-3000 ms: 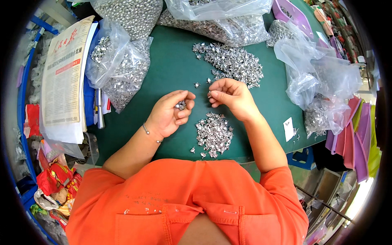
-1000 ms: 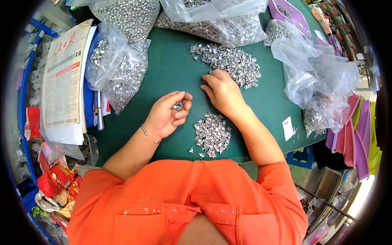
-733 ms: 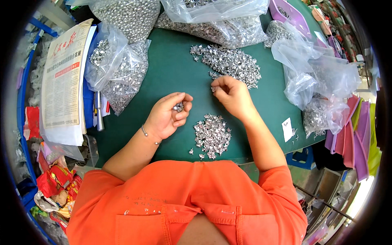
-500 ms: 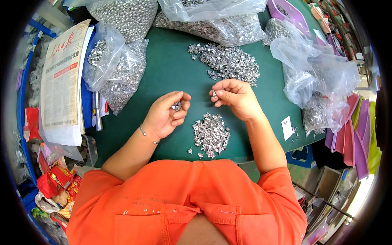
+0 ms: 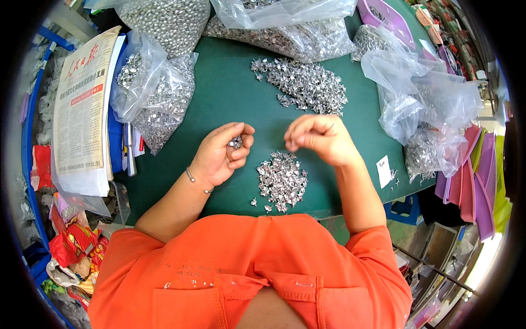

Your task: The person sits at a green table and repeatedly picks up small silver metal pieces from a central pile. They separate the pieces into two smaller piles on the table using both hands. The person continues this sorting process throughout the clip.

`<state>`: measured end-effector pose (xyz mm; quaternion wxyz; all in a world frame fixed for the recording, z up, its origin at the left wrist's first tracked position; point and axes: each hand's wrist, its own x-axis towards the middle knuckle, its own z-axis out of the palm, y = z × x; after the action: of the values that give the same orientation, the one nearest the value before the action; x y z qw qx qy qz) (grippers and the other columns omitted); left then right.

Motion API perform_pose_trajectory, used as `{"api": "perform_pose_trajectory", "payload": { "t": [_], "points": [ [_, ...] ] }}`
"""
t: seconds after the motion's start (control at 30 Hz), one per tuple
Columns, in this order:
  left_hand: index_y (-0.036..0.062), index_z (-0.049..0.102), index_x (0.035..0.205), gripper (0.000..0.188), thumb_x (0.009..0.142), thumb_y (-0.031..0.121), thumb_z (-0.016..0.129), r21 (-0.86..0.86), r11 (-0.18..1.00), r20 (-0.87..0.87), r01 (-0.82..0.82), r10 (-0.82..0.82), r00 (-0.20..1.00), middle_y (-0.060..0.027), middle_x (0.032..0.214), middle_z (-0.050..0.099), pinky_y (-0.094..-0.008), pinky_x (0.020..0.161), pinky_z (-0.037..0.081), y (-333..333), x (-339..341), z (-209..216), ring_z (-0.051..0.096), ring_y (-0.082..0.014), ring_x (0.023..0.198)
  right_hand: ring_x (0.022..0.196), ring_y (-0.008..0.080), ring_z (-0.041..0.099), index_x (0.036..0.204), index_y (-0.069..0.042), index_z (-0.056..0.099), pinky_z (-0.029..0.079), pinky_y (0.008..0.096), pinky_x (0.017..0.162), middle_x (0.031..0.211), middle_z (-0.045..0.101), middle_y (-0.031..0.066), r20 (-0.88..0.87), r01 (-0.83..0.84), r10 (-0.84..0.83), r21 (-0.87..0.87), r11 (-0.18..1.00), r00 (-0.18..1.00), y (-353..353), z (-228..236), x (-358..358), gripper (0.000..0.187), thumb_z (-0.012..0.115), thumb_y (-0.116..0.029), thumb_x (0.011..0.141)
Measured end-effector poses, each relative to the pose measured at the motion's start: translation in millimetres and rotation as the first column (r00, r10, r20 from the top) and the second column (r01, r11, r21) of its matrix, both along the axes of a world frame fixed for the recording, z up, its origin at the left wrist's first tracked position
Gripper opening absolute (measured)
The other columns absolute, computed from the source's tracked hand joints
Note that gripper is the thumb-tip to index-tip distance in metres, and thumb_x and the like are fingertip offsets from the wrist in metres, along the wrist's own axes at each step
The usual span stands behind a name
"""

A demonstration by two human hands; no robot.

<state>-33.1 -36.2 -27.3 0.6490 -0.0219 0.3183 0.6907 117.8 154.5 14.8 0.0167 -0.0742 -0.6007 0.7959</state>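
My left hand is half curled, palm turned inward, with several small silver metal pieces held between its fingers and thumb. A bracelet circles that wrist. My right hand hovers at the far right edge of a small near pile of silver metal pieces. Its fingers are bent down toward the thumb, and motion smears the tips, so whether a piece is between them does not show. Beyond both hands lies a larger heap of similar pieces on the green tabletop.
Plastic bags of metal pieces stand at the far left, far middle and right. A newspaper lies along the left side. A lilac tray is at the far right. A white card sits near the right edge.
My right hand has moved down toward the near pile; the small silver piece seen at its fingertips before is no longer visible. My left hand has stayed nearly in place.
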Motion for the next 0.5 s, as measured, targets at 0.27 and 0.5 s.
{"api": "perform_pose_trajectory", "payload": {
  "t": [0.27, 0.5],
  "points": [
    [0.0016, 0.054, 0.096, 0.023, 0.093, 0.020, 0.041, 0.005, 1.000, -0.001, -0.005, 0.005, 1.000, -0.0033, 0.075, 0.051, -0.0175, 0.040, 0.029, 0.8, 0.2, 2.2, 0.038, -0.0053, 0.050, 0.074, 0.0186, 0.060, 0.080, 0.002, 0.063, 0.048, 0.0289, 0.067, 0.079, 0.061, 0.0097, 0.080, -0.120, 0.091, 0.562, 0.818, 0.993, -3.4, 15.6, -36.3, 0.014, 0.054, 0.007, 0.071],
    [0.0007, 0.054, 0.096, 0.024, 0.094, 0.020, 0.041, -0.005, 1.000, 0.000, -0.007, 0.007, 1.000, -0.0031, 0.075, 0.050, -0.0172, 0.040, 0.030, 0.3, 0.6, 1.8, 0.038, -0.0047, 0.050, 0.072, 0.0256, 0.058, 0.082, 0.000, 0.063, 0.047, 0.0323, 0.066, 0.078, 0.060, 0.0118, 0.063, -0.131, 0.128, 0.762, 0.634, 0.990, -6.8, 8.9, -20.2, 0.011, 0.059, 0.003, 0.072]
  ]
}}
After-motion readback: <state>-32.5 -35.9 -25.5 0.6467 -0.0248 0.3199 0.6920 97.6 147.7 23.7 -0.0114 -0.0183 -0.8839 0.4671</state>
